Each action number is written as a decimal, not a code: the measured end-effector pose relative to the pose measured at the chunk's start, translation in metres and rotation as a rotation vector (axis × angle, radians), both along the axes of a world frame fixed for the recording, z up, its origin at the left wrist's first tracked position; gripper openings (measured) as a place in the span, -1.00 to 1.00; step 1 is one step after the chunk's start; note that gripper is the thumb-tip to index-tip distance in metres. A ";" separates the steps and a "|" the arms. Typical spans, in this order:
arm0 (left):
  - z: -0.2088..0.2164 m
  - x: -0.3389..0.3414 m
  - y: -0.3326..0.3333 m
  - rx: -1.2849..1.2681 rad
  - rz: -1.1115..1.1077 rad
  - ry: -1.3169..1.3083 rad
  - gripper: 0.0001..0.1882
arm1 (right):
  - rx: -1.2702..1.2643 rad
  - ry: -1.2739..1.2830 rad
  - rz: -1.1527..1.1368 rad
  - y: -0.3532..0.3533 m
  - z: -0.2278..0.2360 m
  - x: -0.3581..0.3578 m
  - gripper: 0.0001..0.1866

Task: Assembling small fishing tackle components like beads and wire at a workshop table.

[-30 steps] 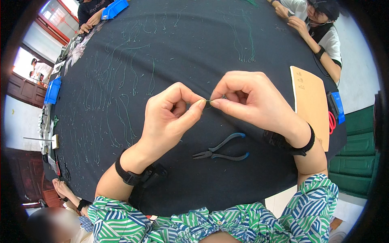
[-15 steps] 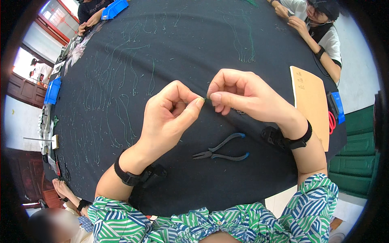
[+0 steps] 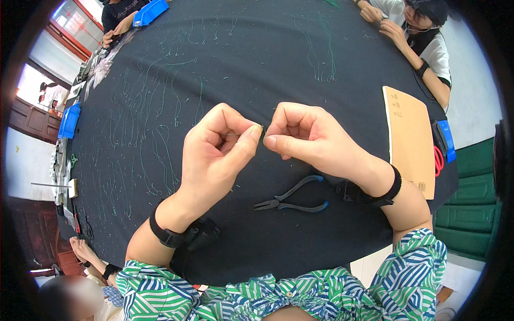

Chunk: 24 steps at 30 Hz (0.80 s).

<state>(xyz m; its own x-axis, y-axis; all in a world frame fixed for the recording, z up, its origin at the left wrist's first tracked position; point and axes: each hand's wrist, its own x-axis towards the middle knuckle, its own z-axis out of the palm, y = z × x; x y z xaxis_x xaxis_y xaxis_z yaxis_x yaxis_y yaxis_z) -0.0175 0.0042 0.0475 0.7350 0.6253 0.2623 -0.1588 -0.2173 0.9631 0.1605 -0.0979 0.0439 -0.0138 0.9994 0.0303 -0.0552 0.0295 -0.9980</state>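
Above the dark cloth, my left hand (image 3: pixel 217 147) is closed in a pinch of thumb and forefinger. A thin thread (image 3: pixel 229 134) runs from those fingertips back toward the palm. My right hand (image 3: pixel 316 134) is pinched as well, its fingertips a small gap from the left ones. Something tiny and dark shows between the two pinches, too small to name. Below the hands lies a pair of pliers (image 3: pixel 276 203) with dark blue-tipped handles, jaws pointing left, touched by neither hand.
Many thin green threads (image 3: pixel 160 144) are strewn over the black tablecloth (image 3: pixel 316 246) at left, others (image 3: pixel 324 59) at the far right. A tan paper booklet (image 3: pixel 409 139) and red-handled scissors (image 3: pixel 438 160) lie at right. Blue trays (image 3: pixel 69 120) stand at left. Co-workers sit around the table.
Both hands have shifted slightly left, the right one more. The right fingers have curled in tighter, and the green bit at the fingertips is now less visible. The pliers have stayed put.
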 end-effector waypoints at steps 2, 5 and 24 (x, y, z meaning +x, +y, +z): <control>0.001 -0.003 0.003 0.100 0.004 0.109 -0.92 | 0.013 -0.037 -0.029 -0.003 0.005 -0.003 -0.87; 0.001 -0.003 0.003 0.150 0.022 0.105 -0.91 | 0.112 -0.191 -0.111 -0.006 0.009 -0.008 -0.88; 0.001 0.002 -0.002 0.394 -0.005 0.145 -0.88 | 0.016 -0.036 -0.014 0.003 0.003 0.007 -0.83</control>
